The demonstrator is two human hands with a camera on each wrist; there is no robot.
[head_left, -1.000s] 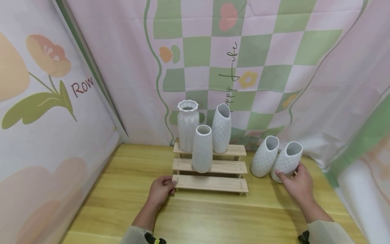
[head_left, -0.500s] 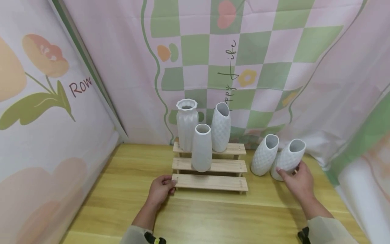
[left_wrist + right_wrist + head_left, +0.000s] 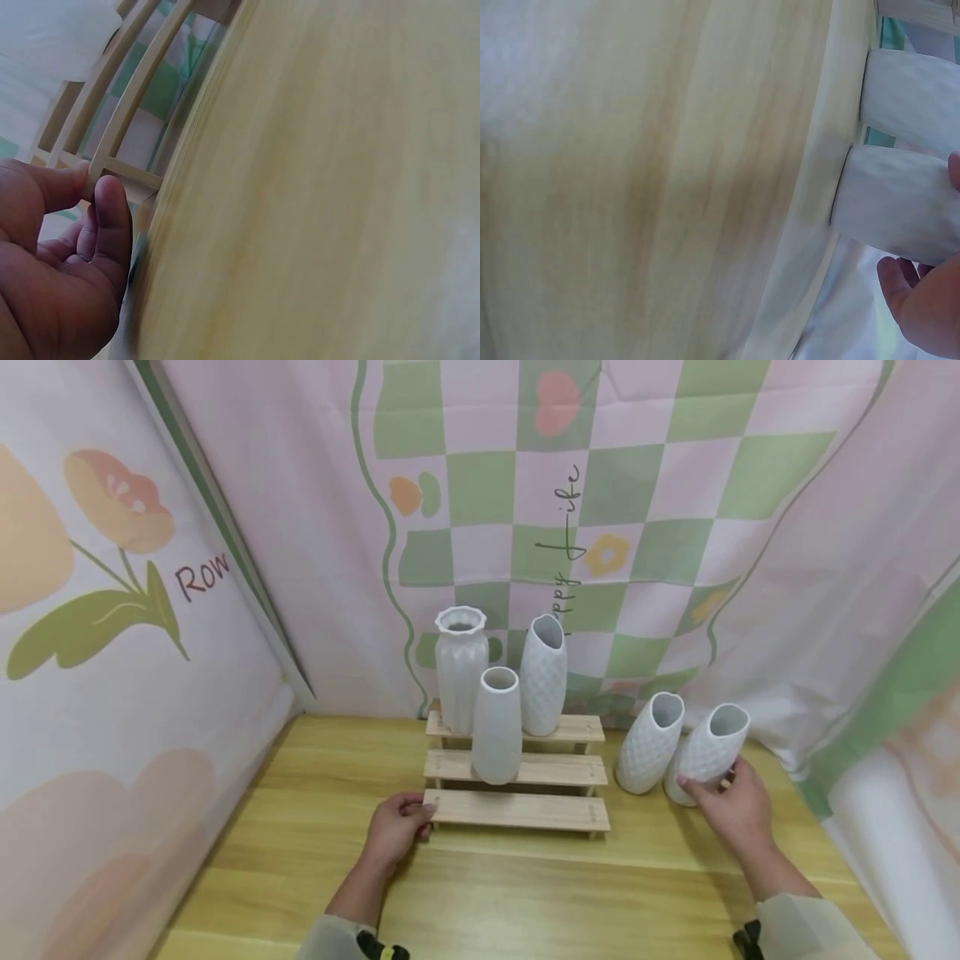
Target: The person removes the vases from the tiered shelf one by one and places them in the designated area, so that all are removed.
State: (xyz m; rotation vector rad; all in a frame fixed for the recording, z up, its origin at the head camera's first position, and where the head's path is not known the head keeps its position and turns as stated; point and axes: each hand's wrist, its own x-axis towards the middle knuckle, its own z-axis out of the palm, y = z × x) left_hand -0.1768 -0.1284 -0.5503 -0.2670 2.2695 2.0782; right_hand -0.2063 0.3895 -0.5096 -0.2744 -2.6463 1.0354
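Observation:
My left hand (image 3: 392, 831) pinches the left end of the lowest shelf of a three-step wooden stand (image 3: 517, 810). In the left wrist view, thumb and index finger meet on the end of a wooden slat (image 3: 124, 112). My right hand (image 3: 741, 810) holds a white textured vase (image 3: 708, 756) low on its body, thumb at the front and fingers round the right side. Seen from the right wrist, the base of this vase (image 3: 892, 202) is right at the tabletop. Just left of it stands a matching white vase (image 3: 649, 747), their lower sides close together.
On the stand's top step are a white fluted vase (image 3: 460, 681) with a scalloped rim and a slant-mouthed vase (image 3: 544, 685). A smooth white vase (image 3: 497, 731) occupies the middle step. Printed curtains (image 3: 483, 489) hang behind the wooden table (image 3: 525, 893) and along its sides.
The vase in my right hand has shifted slightly, its rim now a little farther from the matching vase. My left hand has stayed on the stand. The head view has wobbled slightly.

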